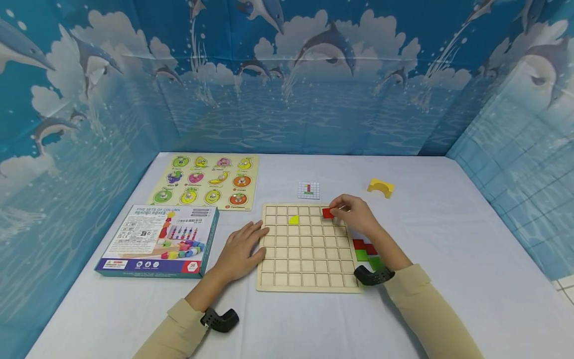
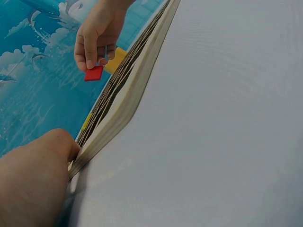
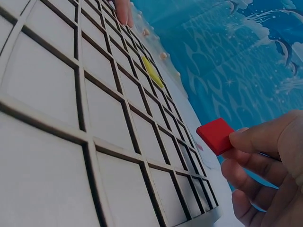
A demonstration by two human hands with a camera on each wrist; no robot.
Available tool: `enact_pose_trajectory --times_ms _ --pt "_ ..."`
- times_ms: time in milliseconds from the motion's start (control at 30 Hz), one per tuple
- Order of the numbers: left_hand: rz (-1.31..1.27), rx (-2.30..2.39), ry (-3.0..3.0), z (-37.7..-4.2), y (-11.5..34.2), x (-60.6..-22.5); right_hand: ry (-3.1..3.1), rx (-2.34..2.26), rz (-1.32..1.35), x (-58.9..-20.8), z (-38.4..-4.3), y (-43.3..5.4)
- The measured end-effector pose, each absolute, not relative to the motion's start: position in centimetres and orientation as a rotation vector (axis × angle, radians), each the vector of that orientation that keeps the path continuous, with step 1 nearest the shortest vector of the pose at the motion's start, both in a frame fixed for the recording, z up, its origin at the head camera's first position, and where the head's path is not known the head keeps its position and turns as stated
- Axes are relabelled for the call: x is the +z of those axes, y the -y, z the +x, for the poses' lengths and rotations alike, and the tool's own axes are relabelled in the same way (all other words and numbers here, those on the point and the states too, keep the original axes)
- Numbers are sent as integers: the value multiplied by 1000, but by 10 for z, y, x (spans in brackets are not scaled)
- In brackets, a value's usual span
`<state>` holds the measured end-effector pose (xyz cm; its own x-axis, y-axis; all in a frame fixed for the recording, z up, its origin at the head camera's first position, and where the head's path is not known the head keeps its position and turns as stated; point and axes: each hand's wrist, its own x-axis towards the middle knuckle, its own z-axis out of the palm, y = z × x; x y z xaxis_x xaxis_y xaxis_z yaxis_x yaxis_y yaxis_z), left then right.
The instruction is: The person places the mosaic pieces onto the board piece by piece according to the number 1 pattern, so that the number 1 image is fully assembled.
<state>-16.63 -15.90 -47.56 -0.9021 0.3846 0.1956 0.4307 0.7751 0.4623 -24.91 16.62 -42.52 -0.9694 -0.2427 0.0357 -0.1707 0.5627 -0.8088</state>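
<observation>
A wooden grid board (image 1: 305, 257) lies on the white table, with a yellow triangular tile (image 1: 293, 220) in one of its upper cells. My right hand (image 1: 355, 213) pinches a red square tile (image 1: 327, 213) between thumb and fingers over the board's upper right corner. In the right wrist view the red tile (image 3: 216, 136) is raised clear of the grid. My left hand (image 1: 242, 249) rests with fingers spread along the board's left edge, fingertips and thumb touching the rim. Past the right edge lie red tiles (image 1: 360, 244) and green tiles (image 1: 361, 255), partly covered by my right forearm.
A small pattern card (image 1: 309, 190) lies behind the board, and a yellow arch block (image 1: 380, 187) is at the back right. To the left are a toy box (image 1: 157, 242) and a fruit picture sheet (image 1: 205, 182). Dolphin-printed cloth (image 1: 296, 109) surrounds the table.
</observation>
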Motion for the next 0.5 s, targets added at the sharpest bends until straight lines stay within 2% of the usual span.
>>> enact_pose_trajectory --times_ms 500 --pt "-661 -797 2861 -167 159 -476 -2682 -1376 -529 -423 -245 -136"
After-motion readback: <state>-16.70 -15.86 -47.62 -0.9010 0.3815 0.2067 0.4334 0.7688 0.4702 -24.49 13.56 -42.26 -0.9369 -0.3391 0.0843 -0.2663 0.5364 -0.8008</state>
